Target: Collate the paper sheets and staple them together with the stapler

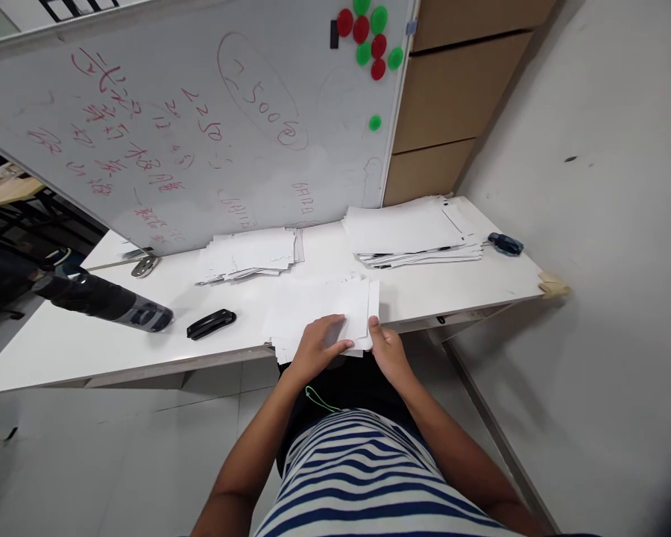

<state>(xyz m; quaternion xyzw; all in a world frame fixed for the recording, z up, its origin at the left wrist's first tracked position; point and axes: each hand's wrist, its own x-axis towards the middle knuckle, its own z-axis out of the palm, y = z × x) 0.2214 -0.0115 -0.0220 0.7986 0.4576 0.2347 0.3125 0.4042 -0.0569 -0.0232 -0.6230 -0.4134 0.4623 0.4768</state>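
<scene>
Several white sheets of paper [307, 298] lie loosely stacked at the desk's front edge, partly overhanging it. My left hand [314, 349] rests on top of them, fingers stretched out and thumb apart. At the right edge of the sheets, my right hand [390, 352] grips the paper, thumb on top and the other fingers hidden beneath. A black stapler [211, 324] lies left of the sheets. Behind them are two paper piles, a smaller left pile [251, 252] and a larger right pile [405, 227].
On the white desk [447, 287], a dark bottle [106, 300] lies or leans at the left, near a grey mouse [144, 266]. A dark blue object [505, 244] sits at the right. A whiteboard [173, 82] and cardboard boxes [447, 89] stand behind; a wall [604, 224] borders the right.
</scene>
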